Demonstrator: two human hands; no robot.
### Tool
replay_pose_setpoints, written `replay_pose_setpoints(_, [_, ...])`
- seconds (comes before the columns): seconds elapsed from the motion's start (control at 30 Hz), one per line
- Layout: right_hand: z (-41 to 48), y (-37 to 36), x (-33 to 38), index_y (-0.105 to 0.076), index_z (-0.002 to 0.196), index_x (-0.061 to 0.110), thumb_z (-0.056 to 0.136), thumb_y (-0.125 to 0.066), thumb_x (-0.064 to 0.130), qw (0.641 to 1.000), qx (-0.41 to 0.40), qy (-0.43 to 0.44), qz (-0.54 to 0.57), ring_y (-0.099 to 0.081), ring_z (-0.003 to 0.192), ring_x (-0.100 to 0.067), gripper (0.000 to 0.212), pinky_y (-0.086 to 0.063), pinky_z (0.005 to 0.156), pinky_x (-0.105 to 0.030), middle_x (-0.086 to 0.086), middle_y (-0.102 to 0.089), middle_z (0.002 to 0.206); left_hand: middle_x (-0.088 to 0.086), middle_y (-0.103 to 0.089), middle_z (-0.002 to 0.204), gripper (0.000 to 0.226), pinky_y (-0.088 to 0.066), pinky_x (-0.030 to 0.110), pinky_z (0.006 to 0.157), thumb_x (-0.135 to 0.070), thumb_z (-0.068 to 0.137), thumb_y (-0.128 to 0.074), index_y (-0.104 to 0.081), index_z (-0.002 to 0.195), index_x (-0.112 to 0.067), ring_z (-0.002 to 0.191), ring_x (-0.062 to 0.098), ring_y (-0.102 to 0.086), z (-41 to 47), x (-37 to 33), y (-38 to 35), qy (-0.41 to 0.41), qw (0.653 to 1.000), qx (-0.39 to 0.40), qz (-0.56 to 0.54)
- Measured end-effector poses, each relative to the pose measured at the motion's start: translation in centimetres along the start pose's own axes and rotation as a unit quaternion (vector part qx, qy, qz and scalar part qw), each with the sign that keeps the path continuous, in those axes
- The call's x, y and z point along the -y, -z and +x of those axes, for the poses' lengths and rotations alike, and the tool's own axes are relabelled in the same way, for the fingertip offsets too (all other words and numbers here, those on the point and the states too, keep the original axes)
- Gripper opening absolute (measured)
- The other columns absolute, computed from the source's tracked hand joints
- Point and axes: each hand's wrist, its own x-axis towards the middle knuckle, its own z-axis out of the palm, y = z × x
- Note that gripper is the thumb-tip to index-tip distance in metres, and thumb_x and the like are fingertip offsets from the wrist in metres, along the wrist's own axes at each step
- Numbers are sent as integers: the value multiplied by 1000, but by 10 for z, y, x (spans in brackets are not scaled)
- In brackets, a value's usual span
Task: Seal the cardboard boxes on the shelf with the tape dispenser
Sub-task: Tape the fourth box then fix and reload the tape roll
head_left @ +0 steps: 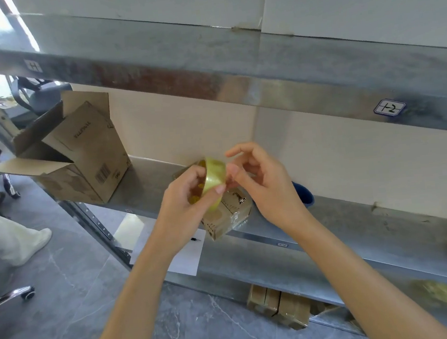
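Tape, a yellowish see-through roll [213,175], is held up in the middle of the frame, in front of the shelf [333,243]. It is gripped by the left hand [189,200], whose thumb is pressed on the outer face while the fingers are curled round the back, so the roll is kept from turning. The right hand [261,182] is brought up against the roll's right edge. Its thumb tip is set on the tape and its other fingers are spread loosely, with nothing held in them. It looks as if the loose end of the tape is being hunted for, so it can be peeled up; the end itself cannot be seen.

Just behind and below the hands, a small cardboard box [228,218] is seen at the front edge of the shelf. It shines as if some tape is already stuck on it. Farther back, at the upper left of the frame, a bigger cardboard box [85,160] is tipped on the shelf with its flaps wide open, so it is judged not yet sealed. A blue thing [305,193] is partly hidden behind the right wrist.
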Motion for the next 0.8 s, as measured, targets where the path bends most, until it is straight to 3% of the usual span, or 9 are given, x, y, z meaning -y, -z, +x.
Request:
replay_pose_setpoints(0.07, [1,2,-4,-63,110,31,99,-57,11,999,3,-5,-38,-67,88,-10,23,-57,81,-31,7,-68,88,-9,-72,92,10,-53,50,86,-29,88,-71,-67,95,-24,91,16,-67,2,6,1,4,999,-17,51])
replay_pose_setpoints(0.2, [-2,5,-11,-72,104,19,101,-47,1,998,9,-5,-63,-65,88,-5,32,-49,80,-17,4,-70,88,-12,-68,86,11,-52,49,82,-38,82,-65,-65,90,-31,86,13,-62,3,11,2,3,994,-24,102])
replay_pose_setpoints(0.37, [-6,-1,-15,-75,89,20,96,-52,5,998,-17,-45,-35,-69,89,-16,28,-56,86,-39,6,-74,89,-11,-68,85,11,-52,49,77,-37,80,-65,-67,89,-30,82,14,-62,3,15,-8,9,994,-19,107])
replay_pose_setpoints(0.53, [-4,-3,-24,-72,85,27,91,-71,23,995,-50,-82,-1,-68,83,-21,7,-57,82,-46,3,-73,82,-14,-69,86,4,-53,49,78,-31,86,-68,-66,90,-31,83,11,-63,3,24,-11,18,992,-23,121])
replay_pose_setpoints(0.57, [-4,-1,-26,-72,87,26,88,-74,25,995,-46,-87,1,-68,82,-20,2,-57,82,-44,3,-72,81,-14,-69,85,5,-53,49,76,-33,86,-68,-66,90,-31,82,11,-64,3,26,-10,15,991,-24,135])
replay_pose_setpoints(0.7, [-6,-7,-30,-67,88,18,70,-83,41,993,-20,-110,-34,-57,70,-7,34,-51,69,-27,-4,-67,80,-17,-64,71,7,-52,46,76,-36,85,-64,-58,88,-37,68,6,-60,1,31,-11,-42,974,-27,220])
replay_pose_setpoints(0.8, [-5,-10,-37,-59,80,11,79,-81,35,990,13,-115,-80,-45,64,-6,33,-41,60,-21,-6,-57,72,-23,-53,60,12,-47,47,78,-36,83,-61,-51,83,-42,60,-1,-49,2,32,-15,-55,963,-40,261])
